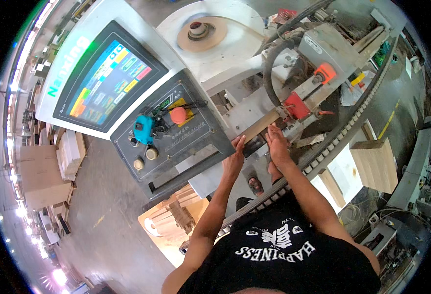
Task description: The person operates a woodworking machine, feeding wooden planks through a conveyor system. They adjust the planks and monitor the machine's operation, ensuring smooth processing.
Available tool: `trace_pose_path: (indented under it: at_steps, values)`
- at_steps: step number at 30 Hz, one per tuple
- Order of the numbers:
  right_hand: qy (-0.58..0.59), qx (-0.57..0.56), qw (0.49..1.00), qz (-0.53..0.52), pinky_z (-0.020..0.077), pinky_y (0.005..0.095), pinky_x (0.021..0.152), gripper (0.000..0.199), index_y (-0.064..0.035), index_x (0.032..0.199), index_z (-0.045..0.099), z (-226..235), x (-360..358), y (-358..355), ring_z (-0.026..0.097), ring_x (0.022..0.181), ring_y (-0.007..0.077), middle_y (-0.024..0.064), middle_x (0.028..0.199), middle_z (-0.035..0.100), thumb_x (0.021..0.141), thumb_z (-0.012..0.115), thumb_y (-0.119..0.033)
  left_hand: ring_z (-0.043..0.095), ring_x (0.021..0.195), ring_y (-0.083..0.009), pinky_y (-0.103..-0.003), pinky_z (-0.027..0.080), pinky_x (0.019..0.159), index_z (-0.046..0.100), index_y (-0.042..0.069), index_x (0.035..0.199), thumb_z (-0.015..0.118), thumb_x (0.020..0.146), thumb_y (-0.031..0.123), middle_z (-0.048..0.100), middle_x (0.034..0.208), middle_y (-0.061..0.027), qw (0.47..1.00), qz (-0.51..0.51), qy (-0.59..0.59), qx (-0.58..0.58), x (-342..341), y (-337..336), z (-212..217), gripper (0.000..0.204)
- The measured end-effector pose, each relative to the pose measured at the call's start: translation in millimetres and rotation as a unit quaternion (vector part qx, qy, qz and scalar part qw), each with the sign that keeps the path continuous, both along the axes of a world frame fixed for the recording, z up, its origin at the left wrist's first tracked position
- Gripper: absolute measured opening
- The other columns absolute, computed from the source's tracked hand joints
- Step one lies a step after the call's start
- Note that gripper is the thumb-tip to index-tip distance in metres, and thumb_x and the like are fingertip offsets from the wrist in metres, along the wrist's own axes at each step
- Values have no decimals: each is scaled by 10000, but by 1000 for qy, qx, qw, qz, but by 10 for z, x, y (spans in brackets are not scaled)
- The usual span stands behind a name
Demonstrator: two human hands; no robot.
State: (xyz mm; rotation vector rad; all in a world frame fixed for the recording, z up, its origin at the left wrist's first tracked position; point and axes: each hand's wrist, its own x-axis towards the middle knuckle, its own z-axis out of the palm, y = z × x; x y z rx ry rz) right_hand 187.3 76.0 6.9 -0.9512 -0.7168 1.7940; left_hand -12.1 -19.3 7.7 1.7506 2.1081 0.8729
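A narrow wooden strip (257,126) lies on the machine's metal bed, its far end reaching the red-fitted machine head (297,106). My left hand (235,153) grips the near end of the strip, beside the corner of the control panel. Against the strip's right edge, my right hand (278,146) presses with its fingers close together, just short of the head. Both hands partly hide their own fingertips.
The control panel (171,142), with a red stop button (178,115) and a teal device (143,129), stands left below a lit screen (110,83). A tape reel (200,34) sits behind. A curved roller rail (318,159) runs close around me; boards (374,164) stand right.
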Motion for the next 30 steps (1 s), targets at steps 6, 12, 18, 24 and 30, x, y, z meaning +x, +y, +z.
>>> trace_pose_path:
  at_steps: [6, 12, 18, 24, 30]
  values:
    - [-141, 36, 989, -5, 470, 383, 1119, 269, -75, 1283, 699, 280, 442, -427, 633, 1281, 226, 107, 1429, 664, 1023, 714, -143, 564, 1236, -279, -519, 395, 1069, 690, 215, 1396, 712, 967, 181, 671, 1266, -38, 988, 47, 149, -10, 429, 467, -119, 432]
    - [-556, 217, 794, -118, 569, 389, 905, 259, -18, 1245, 686, -37, 2050, -736, 711, 1041, 269, 156, 1205, 727, 1067, 652, -204, 587, 1195, -266, -481, 349, 1083, 710, 183, 1326, 808, 922, 337, 673, 1202, -54, 991, 65, 92, 73, 657, 875, 125, 444]
    - [-716, 73, 693, 37, 471, 485, 1162, 663, -54, 1517, 522, -149, 3441, -1085, 556, 1388, 415, 208, 1516, 570, 1006, 732, -420, 616, 1162, -286, -493, 365, 1081, 707, 168, 1326, 783, 948, 320, 697, 1153, -69, 992, 39, 96, 71, 299, 644, 170, 415]
    - [-800, 0, 545, 251, 305, 534, 1264, 926, -156, 1599, 447, -811, 4326, -1655, 482, 1479, 355, 127, 1590, 538, 852, 846, -531, 631, 1130, -319, -519, 394, 1072, 642, 165, 1444, 764, 955, 319, 716, 1149, -99, 995, 27, 86, 38, 285, -284, -71, 527]
    - [-769, -65, 588, 241, 216, 496, 1331, 574, -162, 1542, 532, -573, 4181, -1513, 485, 1500, 244, 72, 1579, 567, 1021, 674, -355, 611, 1143, -330, -515, 385, 1085, 587, 79, 1462, 766, 945, 220, 687, 1176, -93, 1000, 14, -14, 15, 679, -867, 67, 565]
